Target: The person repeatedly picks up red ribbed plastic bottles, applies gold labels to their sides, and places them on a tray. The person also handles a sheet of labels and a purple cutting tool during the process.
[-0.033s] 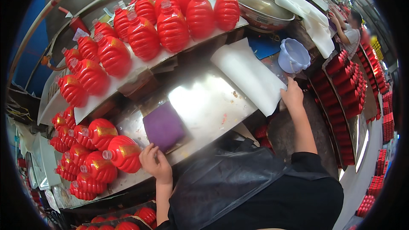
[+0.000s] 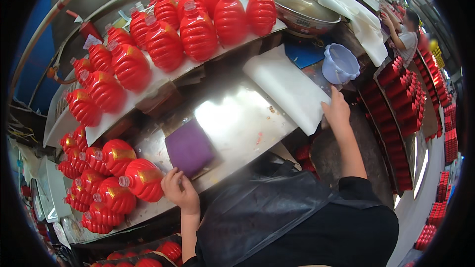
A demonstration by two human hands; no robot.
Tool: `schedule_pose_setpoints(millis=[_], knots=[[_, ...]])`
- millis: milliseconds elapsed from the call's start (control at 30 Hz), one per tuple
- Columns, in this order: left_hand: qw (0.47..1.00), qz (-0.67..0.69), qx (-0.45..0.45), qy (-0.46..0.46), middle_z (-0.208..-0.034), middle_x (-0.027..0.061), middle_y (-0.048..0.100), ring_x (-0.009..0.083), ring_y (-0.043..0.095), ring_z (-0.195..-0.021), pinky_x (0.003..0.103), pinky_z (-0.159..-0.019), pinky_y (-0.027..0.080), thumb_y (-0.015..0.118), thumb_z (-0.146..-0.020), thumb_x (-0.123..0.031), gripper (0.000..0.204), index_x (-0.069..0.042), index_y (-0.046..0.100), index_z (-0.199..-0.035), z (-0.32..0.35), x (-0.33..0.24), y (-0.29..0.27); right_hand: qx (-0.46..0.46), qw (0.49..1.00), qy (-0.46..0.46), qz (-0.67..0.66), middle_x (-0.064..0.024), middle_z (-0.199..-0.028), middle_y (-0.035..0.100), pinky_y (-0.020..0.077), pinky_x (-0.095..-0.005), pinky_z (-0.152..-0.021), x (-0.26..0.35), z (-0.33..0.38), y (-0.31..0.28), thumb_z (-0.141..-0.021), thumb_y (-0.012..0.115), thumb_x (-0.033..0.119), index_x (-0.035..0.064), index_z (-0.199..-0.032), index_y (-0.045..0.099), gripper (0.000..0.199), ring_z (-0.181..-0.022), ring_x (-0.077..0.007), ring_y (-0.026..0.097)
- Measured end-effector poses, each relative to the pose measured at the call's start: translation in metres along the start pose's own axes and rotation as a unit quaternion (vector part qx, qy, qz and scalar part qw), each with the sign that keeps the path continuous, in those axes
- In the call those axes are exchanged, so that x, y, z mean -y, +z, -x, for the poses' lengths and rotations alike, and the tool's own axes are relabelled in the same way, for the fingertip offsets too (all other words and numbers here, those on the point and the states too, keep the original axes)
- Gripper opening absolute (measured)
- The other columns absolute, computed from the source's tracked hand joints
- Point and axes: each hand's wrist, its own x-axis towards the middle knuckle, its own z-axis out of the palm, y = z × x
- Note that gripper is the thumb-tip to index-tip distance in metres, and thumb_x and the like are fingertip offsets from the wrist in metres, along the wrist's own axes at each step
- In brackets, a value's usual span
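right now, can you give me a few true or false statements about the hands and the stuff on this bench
1. The left hand rests beside a red bottle lying on the bench. True.
2. The right hand holds a red bottle. False: it touches the edge of a white sheet.
3. A purple pad lies on the metal bench. True.
4. The pale blue funnel sits inside the metal bowl. False: it sits apart, nearer the right hand.
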Motion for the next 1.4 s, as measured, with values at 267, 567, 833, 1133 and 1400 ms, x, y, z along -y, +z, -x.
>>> schedule_pose_setpoints(millis=[267, 567, 833, 1133, 1400], knots=[[0.999, -0.034, 0.001, 0.013, -0.112, 0.0175, 0.068, 0.0335, 0.062, -0.105, 0.038, -0.085, 0.05, 0.062, -0.087, 0.008, 0.016, 0.002, 0.066, -0.101, 0.001, -0.002, 0.001, 0.259, 0.948, -0.169, 0.075, -0.0227, -0.1, 0.07, 0.0567, -0.0463, -0.082, 0.091, 0.019, -0.005, -0.082, 0.071, 0.026, -0.0024, -0.145, 0.046, 0.074, -0.089, -0.0379, 0.071], [0.999, 0.01, -0.004, -0.034, -0.112, 0.0163, 0.066, 0.0314, 0.061, -0.104, 0.039, -0.089, 0.049, 0.061, -0.09, 0.008, 0.01, 0.003, 0.064, -0.098, 0.004, 0.0, 0.003, 0.084, 0.947, -0.107, -0.291, -0.0111, -0.087, 0.075, 0.0566, -0.033, -0.071, 0.019, -0.103, -0.105, -0.085, 0.05, 0.002, 0.0066, -0.126, 0.069, 0.046, -0.074, -0.0195, 0.071], [0.999, 0.005, 0.009, -0.037, -0.113, 0.0166, 0.066, 0.0321, 0.061, -0.107, 0.04, -0.095, 0.048, 0.06, -0.09, 0.007, 0.01, 0.004, 0.064, -0.098, 0.006, 0.003, 0.003, -0.051, 0.738, 0.022, -0.672, -0.0044, -0.097, 0.069, 0.0544, -0.0276, -0.065, -0.055, -0.205, -0.185, -0.085, 0.056, 0.008, 0.0016, -0.124, 0.064, 0.04, -0.079, -0.0126, 0.069], [0.998, 0.019, 0.021, -0.058, -0.112, 0.0168, 0.065, 0.035, 0.06, -0.107, 0.045, -0.096, 0.047, 0.058, -0.09, 0.007, 0.011, 0.002, 0.063, -0.099, 0.006, 0.005, 0.003, -0.125, 0.723, 0.029, -0.679, -0.0072, -0.088, 0.066, 0.0548, -0.0351, -0.06, -0.057, -0.238, -0.141, -0.091, 0.067, 0.022, 0.0053, -0.099, 0.066, 0.019, -0.067, -0.0194, 0.064], [0.992, 0.068, 0.058, -0.094, -0.114, 0.0178, 0.064, 0.0343, 0.059, -0.109, 0.045, -0.099, 0.046, 0.055, -0.093, 0.002, 0.013, 0.004, 0.063, -0.102, 0.002, 0.009, -0.004, 0.307, 0.847, 0.107, -0.421, -0.0195, -0.109, 0.075, 0.05, -0.0396, -0.095, 0.124, -0.007, 0.035, -0.096, 0.059, 0.045, 0.0004, -0.106, 0.076, 0.049, -0.105, -0.034, 0.069]])
